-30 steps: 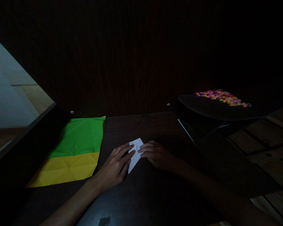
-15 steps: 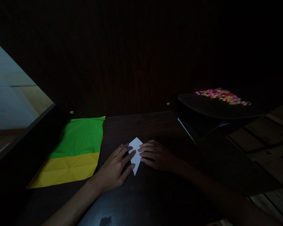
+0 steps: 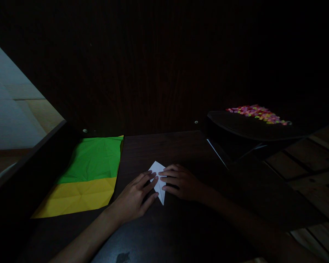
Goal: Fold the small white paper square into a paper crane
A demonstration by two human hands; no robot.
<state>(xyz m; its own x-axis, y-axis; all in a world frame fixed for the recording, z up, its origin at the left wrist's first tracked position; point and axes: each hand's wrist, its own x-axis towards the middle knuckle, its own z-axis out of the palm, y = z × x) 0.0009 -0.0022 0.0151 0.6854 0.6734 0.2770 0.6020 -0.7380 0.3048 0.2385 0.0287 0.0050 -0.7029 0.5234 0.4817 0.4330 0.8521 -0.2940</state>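
A small folded white paper (image 3: 158,178), pointed at both ends, lies flat on the dark wooden table (image 3: 170,146) in dim light. My left hand (image 3: 135,197) rests on the table with its fingertips pressing the paper's left edge. From the other side, my right hand (image 3: 181,181) lies flat with its fingertips on the paper's right edge. Both hands pin the paper down; neither lifts it. Part of the paper is hidden under the fingers.
A green sheet (image 3: 94,159) lies over a yellow sheet (image 3: 76,195) at the table's left. At the right stands a dark tray (image 3: 252,128) bearing a heap of small multicoloured pieces (image 3: 256,113). Wooden floor planks show at far right.
The white paper has been turned clockwise under my fingers, its lower tip swinging from lower left to lower right. Both hands stayed on it and shifted only slightly.
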